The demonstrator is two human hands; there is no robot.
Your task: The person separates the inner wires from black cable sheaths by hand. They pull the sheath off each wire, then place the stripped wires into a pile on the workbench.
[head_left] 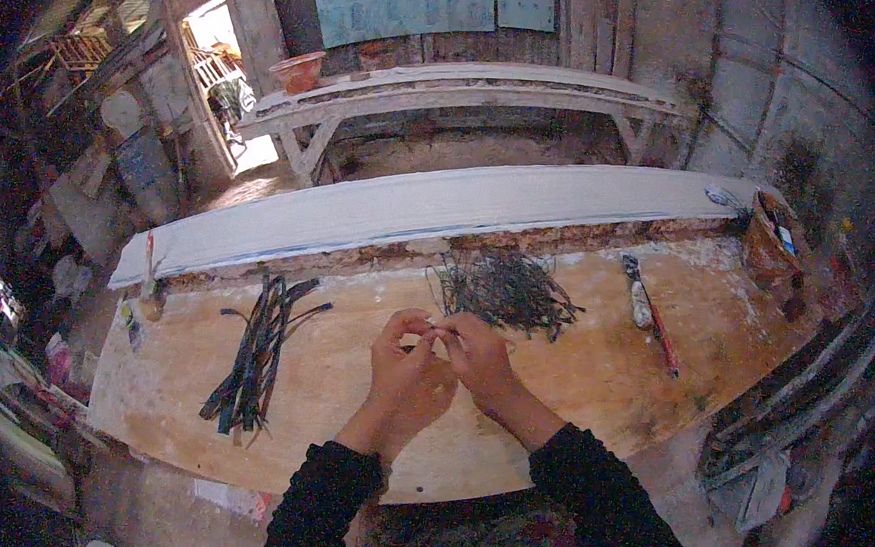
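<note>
My left hand and right hand meet at the fingertips; I cannot tell whether they pinch anything. On the bench, black strips lie left, a dark tangle of strands just beyond my right hand.

Bundle of flat black strips toward the left edge of the pale wooden bench, tangled heap of thin black strips by the middle of its far edge, slim red-handled tool right of the heap, long white slab behind
</note>
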